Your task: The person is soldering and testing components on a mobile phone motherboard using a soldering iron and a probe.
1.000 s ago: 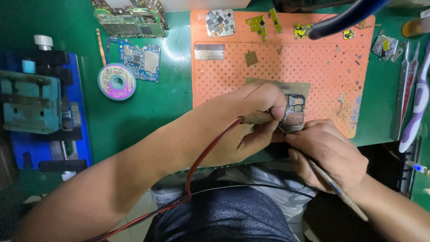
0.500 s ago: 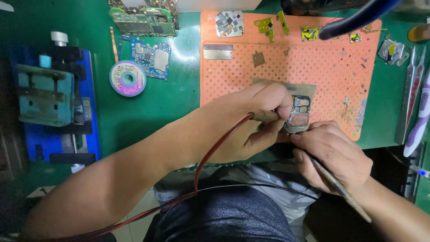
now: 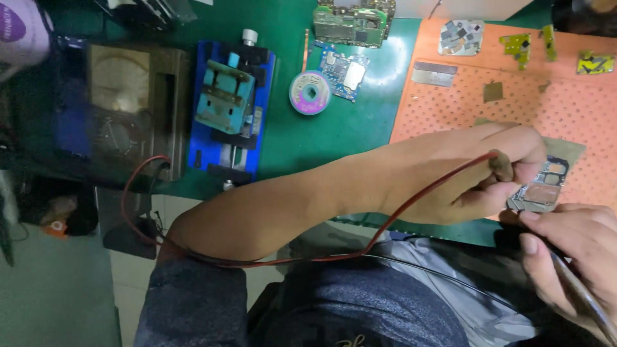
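Probing step, I'd judge: L hand [image 3: 469, 170] pinched red-lead probe [image 3: 500, 168] on small circuit board [image 3: 543, 189] at orange mat [image 3: 450, 109] near edge; R hand [image 3: 572, 247] gripped dark probe [image 3: 578, 289] beside board. Next needs steady tip placement.

orange perforated mat [image 3: 450, 106], green bench [image 3: 321, 138], red lead [image 3: 385, 225]

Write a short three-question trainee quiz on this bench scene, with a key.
1. True or false: the left hand holds a probe with a red lead.
2. Which mat lies under the small circuit board? A) green B) orange C) blue
3. What sits just right of the blue clamp fixture on the green mat?

Key:
1. True.
2. B, the orange perforated mat.
3. A solder-wire spool.
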